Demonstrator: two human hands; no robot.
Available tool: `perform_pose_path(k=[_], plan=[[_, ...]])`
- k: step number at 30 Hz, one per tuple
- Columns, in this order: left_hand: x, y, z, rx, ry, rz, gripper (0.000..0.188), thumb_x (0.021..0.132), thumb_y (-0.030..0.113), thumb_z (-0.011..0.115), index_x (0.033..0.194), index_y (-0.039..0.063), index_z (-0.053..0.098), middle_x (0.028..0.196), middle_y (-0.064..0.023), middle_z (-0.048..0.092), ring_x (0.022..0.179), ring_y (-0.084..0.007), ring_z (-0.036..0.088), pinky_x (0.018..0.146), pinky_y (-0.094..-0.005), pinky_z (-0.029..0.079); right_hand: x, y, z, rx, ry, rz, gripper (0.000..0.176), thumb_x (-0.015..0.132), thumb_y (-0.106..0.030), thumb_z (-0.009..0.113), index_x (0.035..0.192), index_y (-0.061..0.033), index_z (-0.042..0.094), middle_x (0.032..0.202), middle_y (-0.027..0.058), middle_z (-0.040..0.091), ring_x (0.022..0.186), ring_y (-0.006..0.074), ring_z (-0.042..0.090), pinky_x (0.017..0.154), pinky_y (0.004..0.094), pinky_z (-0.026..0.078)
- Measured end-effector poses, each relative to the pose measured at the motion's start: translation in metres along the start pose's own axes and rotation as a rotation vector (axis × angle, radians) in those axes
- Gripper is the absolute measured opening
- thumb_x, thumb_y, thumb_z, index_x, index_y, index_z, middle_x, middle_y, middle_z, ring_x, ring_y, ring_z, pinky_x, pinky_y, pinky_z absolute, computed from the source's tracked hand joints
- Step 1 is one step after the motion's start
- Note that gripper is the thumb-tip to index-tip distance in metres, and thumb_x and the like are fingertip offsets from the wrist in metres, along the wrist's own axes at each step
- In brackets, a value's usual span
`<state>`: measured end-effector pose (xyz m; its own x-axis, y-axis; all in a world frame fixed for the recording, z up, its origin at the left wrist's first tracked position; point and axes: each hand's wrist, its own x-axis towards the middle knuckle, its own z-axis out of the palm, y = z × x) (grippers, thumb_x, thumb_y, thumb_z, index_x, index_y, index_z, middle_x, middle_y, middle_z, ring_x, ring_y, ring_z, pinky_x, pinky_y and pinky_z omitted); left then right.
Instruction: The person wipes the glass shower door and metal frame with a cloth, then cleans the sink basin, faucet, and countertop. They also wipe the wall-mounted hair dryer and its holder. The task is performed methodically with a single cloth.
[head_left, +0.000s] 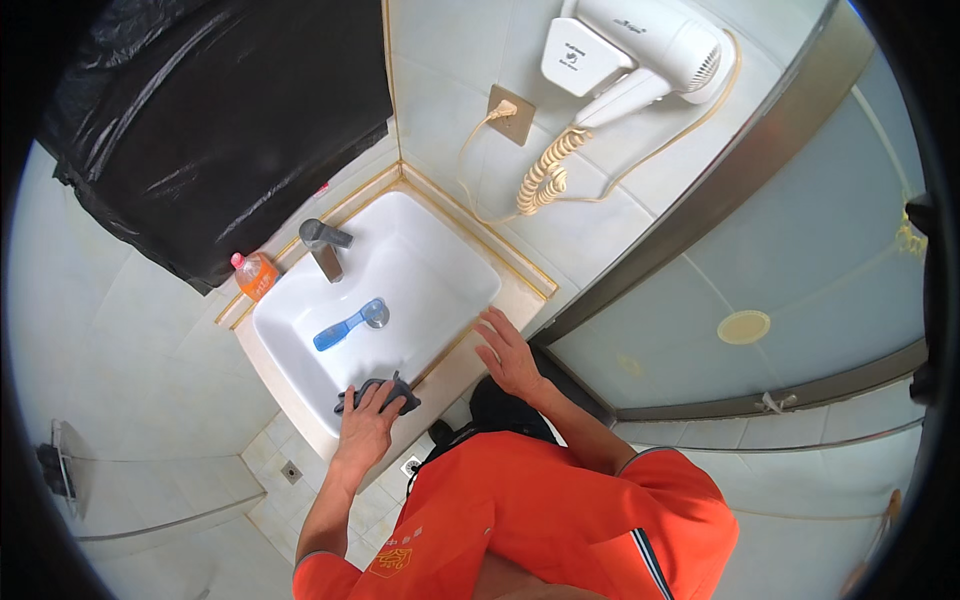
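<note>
My left hand (366, 424) lies over a dark grey cloth (405, 400), fingers bent onto it, at the near left rim of the white washbasin (442, 255). The cloth is bunched and partly hidden under the fingers. My right hand (510, 358) is at the near right edge of the stone counter (457, 375), fingers apart and holding nothing; whether it touches the counter I cannot tell. Inside the basin a blue plastic handled tool (341, 331) lies with one end at the metal drain (376, 313). Its exact kind is unclear.
A grey metal faucet (327, 251) rises at the basin's back. Beside it stands an orange-labelled bottle (256, 277) with a pink cap. Black plastic sheeting (240, 135) covers the wall behind. A white hair dryer (637, 67) hangs right, above its coiled cord (544, 176); a frosted shower door (750, 262) stands beyond.
</note>
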<state>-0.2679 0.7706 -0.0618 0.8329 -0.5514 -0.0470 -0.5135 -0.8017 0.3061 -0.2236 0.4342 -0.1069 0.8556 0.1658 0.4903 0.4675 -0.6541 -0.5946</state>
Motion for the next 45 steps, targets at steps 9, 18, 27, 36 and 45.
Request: perform_pose_path(k=[9,18,27,36,45], plan=[[-0.028,0.016,-0.026,-0.012,-0.134,-0.34,0.031,0.1,0.014,0.067,0.129,0.018,0.077,0.147,-0.0065,0.065,0.138,-0.0267,0.059,0.123,-0.0631,0.033,0.025,0.028,-0.013,0.097,0.025,-0.094,0.038,0.101,-0.013,0.069,0.136,0.0011,0.067,0.15,0.022,0.058,0.146,0.0444,0.05,0.12,0.0502,0.043],[0.007,0.032,-0.025,-0.283,0.36,-0.487,0.024,0.104,0.011,0.062,0.123,0.003,0.074,0.119,-0.0158,0.078,0.105,-0.0353,0.076,0.095,-0.0421,0.058,0.033,0.048,-0.047,0.176,0.039,-0.138,0.039,0.099,-0.01,0.072,0.135,0.0026,0.066,0.146,0.0228,0.059,0.142,0.0445,0.053,0.118,0.0499,0.045],[0.128,0.068,-0.011,-1.149,0.549,-0.652,0.036,0.113,0.024,0.058,0.134,-0.002,0.071,0.11,0.0,0.071,0.102,-0.0112,0.059,0.095,-0.0278,0.047,0.037,0.055,-0.066,0.25,0.008,-0.118,0.034,0.102,-0.01,0.064,0.133,0.0052,0.066,0.147,0.0239,0.058,0.142,0.0447,0.052,0.118,0.0497,0.043],[0.23,0.091,-0.051,-1.383,0.53,-0.426,0.035,0.114,0.015,0.054,0.141,-0.001,0.068,0.111,-0.0021,0.074,0.098,-0.0105,0.063,0.092,-0.027,0.051,0.047,0.05,-0.093,0.089,0.144,-0.075,0.041,0.102,-0.011,0.067,0.14,0.0018,0.063,0.151,0.0232,0.055,0.146,0.0464,0.048,0.12,0.0519,0.04],[0.274,0.08,-0.07,-1.439,0.501,-0.128,0.034,0.115,0.017,0.053,0.139,-0.001,0.069,0.101,-0.0007,0.073,0.088,-0.0071,0.062,0.082,-0.0249,0.052,0.041,0.021,-0.093,-0.133,0.249,0.061,0.044,0.1,-0.01,0.07,0.141,0.002,0.062,0.153,0.025,0.055,0.146,0.0485,0.049,0.118,0.0525,0.043]])
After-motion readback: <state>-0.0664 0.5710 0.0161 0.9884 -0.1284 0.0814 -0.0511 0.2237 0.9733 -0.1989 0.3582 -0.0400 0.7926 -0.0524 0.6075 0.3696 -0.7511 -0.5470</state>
